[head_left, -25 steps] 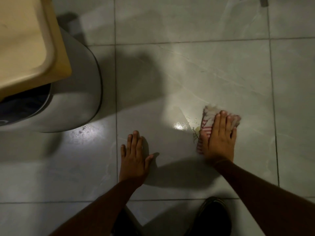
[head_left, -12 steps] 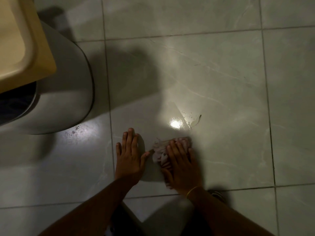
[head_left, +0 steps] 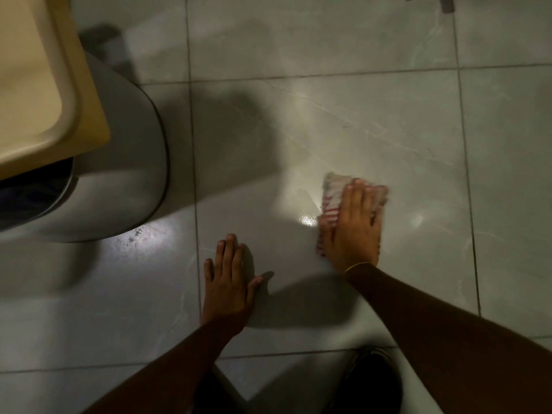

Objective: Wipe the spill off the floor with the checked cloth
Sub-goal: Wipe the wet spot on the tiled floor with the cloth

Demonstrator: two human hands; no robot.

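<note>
We see the checked cloth [head_left: 334,201] flat on the floor [head_left: 343,121], pinned under the right hand [head_left: 354,227]. Red-and-white check pokes out past the fingertips and along the thumb side; the rest of it is under the palm. That edge is motion-blurred, so we can't read the folds.

Right hand: palm down, fingers [head_left: 357,195] extended and close together, pressing the cloth to the tile. No pinch, no curl round it. A thin yellow band [head_left: 357,265] sits at the wrist.

Just off the thumb side of that hand there's a bright wet glint [head_left: 307,220] on the tile, touching or nearly touching the cloth edge. We can't tell how far the spill itself spreads; only a faint smear shows above the glint.

Left hand [head_left: 228,282]: flat on bare tile, fingers together, thumb splayed toward the right hand, holding nothing. It sits nearer the body than the cloth and apart from it.

Further out on the left-hand side: a grey rounded bin [head_left: 119,174], with a beige tray-like edge [head_left: 44,85] overhanging it, cut off by the frame. A dark shoe [head_left: 373,380] shows below the right forearm, mostly in shadow.
</note>
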